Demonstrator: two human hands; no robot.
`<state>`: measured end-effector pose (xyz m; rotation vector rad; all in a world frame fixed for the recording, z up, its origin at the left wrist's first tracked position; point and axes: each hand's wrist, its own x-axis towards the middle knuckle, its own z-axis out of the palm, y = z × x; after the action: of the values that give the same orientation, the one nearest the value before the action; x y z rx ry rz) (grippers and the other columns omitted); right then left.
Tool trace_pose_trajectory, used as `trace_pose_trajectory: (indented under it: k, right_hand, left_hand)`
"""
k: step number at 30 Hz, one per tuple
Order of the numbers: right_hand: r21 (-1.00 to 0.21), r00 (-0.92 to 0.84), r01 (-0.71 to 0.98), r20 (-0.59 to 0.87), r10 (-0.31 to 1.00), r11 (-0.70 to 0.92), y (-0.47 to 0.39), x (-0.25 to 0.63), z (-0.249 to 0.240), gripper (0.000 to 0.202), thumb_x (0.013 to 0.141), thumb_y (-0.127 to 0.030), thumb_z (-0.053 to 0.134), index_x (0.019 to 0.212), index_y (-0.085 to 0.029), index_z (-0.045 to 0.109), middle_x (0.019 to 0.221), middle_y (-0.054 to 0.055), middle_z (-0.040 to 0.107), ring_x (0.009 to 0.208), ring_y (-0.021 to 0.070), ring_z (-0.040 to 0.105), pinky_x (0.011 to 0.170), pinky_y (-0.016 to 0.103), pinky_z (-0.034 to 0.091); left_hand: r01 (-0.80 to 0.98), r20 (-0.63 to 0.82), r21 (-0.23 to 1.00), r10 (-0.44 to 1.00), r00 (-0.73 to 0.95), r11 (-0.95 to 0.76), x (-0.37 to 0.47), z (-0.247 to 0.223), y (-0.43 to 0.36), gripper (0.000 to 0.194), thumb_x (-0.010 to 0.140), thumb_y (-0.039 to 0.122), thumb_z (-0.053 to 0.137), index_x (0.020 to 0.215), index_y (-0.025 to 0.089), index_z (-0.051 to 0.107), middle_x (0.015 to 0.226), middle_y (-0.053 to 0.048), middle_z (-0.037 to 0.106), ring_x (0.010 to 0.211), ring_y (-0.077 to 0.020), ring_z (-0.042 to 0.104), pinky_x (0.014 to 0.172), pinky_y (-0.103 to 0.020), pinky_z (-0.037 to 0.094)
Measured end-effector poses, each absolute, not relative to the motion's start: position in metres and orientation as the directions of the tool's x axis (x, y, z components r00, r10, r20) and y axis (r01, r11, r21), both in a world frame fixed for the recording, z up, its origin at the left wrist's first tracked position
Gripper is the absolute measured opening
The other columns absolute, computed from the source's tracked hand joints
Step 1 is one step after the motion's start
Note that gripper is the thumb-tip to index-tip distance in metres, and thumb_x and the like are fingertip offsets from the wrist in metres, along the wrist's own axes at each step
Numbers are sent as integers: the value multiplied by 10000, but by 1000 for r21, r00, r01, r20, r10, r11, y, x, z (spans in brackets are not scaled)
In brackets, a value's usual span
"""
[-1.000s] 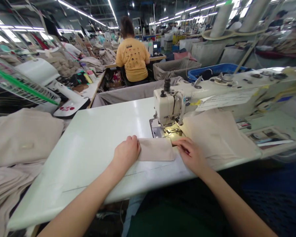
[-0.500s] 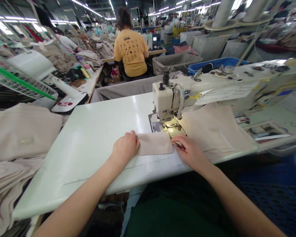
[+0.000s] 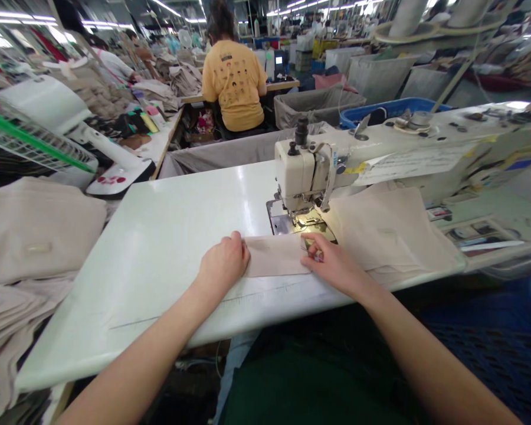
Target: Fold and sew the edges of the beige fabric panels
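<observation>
A narrow rectangle of beige fabric (image 3: 274, 255) lies on the white table in front of the sewing machine (image 3: 296, 177). My left hand (image 3: 223, 260) is closed on its left end. At the right end, the thumb and forefinger of my right hand (image 3: 331, 262) are bent at the fabric's edge. A small metal tool (image 3: 317, 254) shows within the curled right fingers; its kind is mostly hidden. Just beyond the fabric are the lit needle plate (image 3: 310, 221) and presser foot. To the right of my right hand lie larger beige fabric panels (image 3: 380, 230).
Stacked beige panels (image 3: 35, 236) lie at the left, below a white fan-like appliance (image 3: 48, 106) with a green-edged grille. A person in a yellow shirt (image 3: 234, 82) sits ahead, beyond a grey cloth bin (image 3: 221, 153). A blue basket (image 3: 491, 354) stands low at the right.
My right hand has shifted slightly, its forefinger raised to the fabric's upper right corner and its thumb lower down. The left hand keeps its hold. The view has tilted slightly.
</observation>
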<state>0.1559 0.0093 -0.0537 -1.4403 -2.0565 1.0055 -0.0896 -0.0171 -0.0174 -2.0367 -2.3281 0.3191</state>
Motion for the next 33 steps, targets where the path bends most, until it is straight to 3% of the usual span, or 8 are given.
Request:
trace_pose_trajectory:
  k: [7,15,26,33]
  right_hand:
    - [-835,-323,535,-62,944,128,11,156,-44,586,794,-252,681,1346,-234,487,823,-37,669,760,166,639,789,325,484]
    - [-842,-257,539,-181,949,-15,10,152,-50,353,755,-297,712,1043,-202,533,714,-46,648,697,172,652,702,311,474]
    - [-780,-338,621,-173,925,80,9,153,-44,366,778,-255,687,1094,-224,505,777,-42,635,731,175,616,721,309,424]
    - [-722,-376,678,-178,909,139,11,153,-44,410,802,-257,669,1170,-225,492,824,-27,644,727,180,605,695,302,405]
  left_hand:
    - [976,-122,-172,980,-159,137,-87,-17,-17,288,997,299,323,1056,117,539,913,-165,694,819,-310,730,638,-355,546]
    - [976,-122,-165,979,-163,142,-87,-16,-18,294,995,298,319,1069,114,536,929,-175,690,823,-316,726,640,-371,550]
    - [977,-108,-167,983,-152,132,-91,-20,-18,293,1004,311,325,1068,114,532,914,-159,699,810,-309,728,612,-344,523]
    - [986,-109,-113,985,-135,123,-94,-17,-20,553,951,644,442,1051,108,537,905,-174,694,834,-333,719,616,-340,509]
